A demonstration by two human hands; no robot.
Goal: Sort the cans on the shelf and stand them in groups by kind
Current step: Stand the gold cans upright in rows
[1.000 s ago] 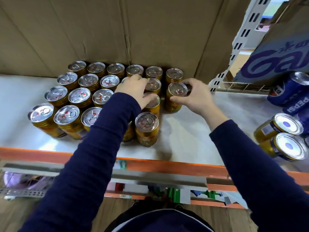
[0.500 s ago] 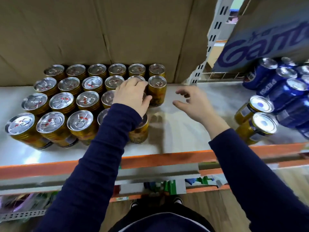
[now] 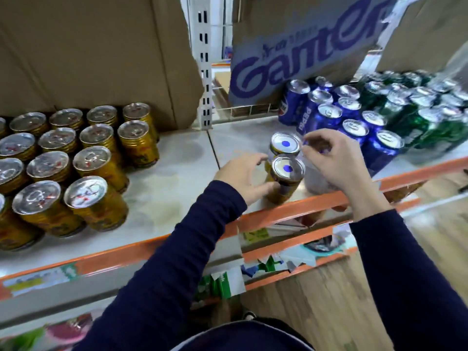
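Because the gold cans (image 3: pixel 91 198) at my left stand in tight rows on the shelf (image 3: pixel 177 188), sealed tops up before a shut cardboard box (image 3: pixel 88 51) whose contents I cannot see, I work on the 2 strays in the middle. My left hand (image 3: pixel 240 178) curls round the nearer dotted can (image 3: pixel 287 171), thumb on its wall, likely to carry it to its kind. My right hand (image 3: pixel 336 163) hovers curled at the rim of the farther dotted can (image 3: pixel 285 144); whether it pinches, I cannot tell. Right of that, blue cans (image 3: pixel 354 127) and green cans (image 3: pixel 430 117) stand grouped.
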